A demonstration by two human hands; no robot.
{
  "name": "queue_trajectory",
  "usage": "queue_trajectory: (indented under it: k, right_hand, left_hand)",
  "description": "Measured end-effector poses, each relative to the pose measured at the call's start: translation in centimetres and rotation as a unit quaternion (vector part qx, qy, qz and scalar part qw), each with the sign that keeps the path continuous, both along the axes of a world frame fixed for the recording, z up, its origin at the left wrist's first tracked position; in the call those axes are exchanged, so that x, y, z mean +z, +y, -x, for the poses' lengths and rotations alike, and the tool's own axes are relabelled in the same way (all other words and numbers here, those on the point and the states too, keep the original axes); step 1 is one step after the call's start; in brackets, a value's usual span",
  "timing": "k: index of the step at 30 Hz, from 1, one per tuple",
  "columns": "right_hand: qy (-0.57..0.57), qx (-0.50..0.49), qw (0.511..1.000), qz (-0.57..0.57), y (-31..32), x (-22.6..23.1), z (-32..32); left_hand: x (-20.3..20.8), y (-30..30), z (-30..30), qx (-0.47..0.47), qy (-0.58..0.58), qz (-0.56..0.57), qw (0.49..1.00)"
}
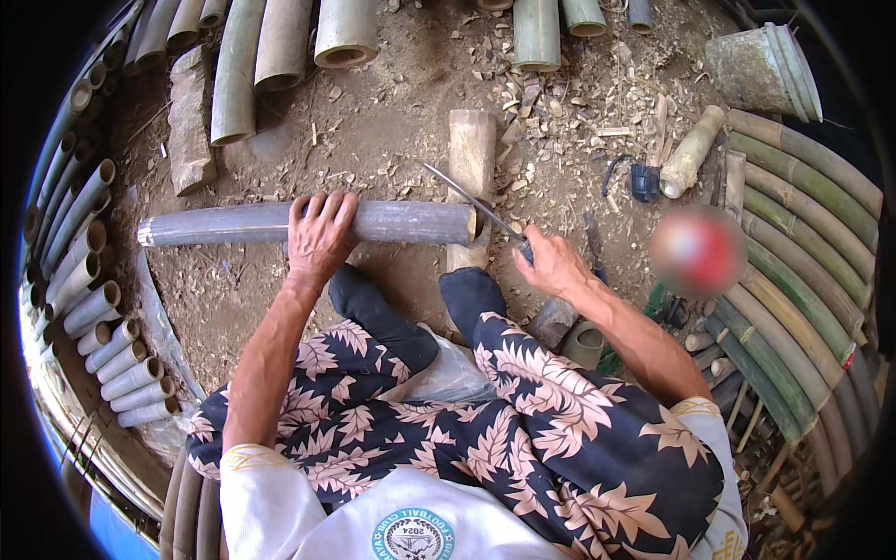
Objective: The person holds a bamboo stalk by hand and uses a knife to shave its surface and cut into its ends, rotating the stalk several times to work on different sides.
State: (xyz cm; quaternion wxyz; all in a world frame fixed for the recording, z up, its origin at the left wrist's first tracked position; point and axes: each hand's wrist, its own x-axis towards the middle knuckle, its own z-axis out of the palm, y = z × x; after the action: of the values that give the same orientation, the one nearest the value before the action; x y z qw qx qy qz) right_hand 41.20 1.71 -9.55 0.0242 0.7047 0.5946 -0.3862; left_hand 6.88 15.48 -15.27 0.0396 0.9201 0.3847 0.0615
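A long dark grey bamboo pole (411, 222) lies crosswise in front of my knees. My left hand (322, 231) is wrapped over its middle from above. Its right end rests on a pale wooden block (471, 154) on the ground. Near that end my right hand (551, 261) grips the dark handle of a machete (471, 201). The narrow blade slants up and left, passing by the end of the pole; whether it touches the pole I cannot tell.
Cut bamboo tubes (341, 33) line the far side, and more are stacked at the left (135, 378). On the right stand a bamboo slat bench (793, 252) and a dirty bucket (765, 70). A flat stone slab (191, 121) lies far left. Wood chips litter the dirt floor.
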Motion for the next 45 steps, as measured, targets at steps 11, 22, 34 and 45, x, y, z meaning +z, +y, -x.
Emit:
queue_trajectory:
  k: [11, 22, 34, 45]
  right_hand:
    - [0.117, -0.029, 0.969, -0.216, 0.8, 7.1, 3.4]
    - [0.111, -0.019, 0.985, -0.128, 1.4, 6.3, 2.9]
    - [0.171, 0.006, 0.939, -0.298, 1.6, 6.8, 4.1]
    - [0.167, -0.011, 0.937, -0.307, 2.0, 6.7, 4.3]
  left_hand:
    - [3.5, 5.3, -0.5, -0.089, 0.188, 0.199, 0.958]
    - [1.9, 4.6, 0.1, -0.065, 0.126, 0.241, 0.960]
    - [0.0, 2.4, 1.2, -0.068, 0.030, 0.057, 0.996]
    - [-0.8, 1.5, 1.2, -0.044, 0.015, 0.021, 0.999]
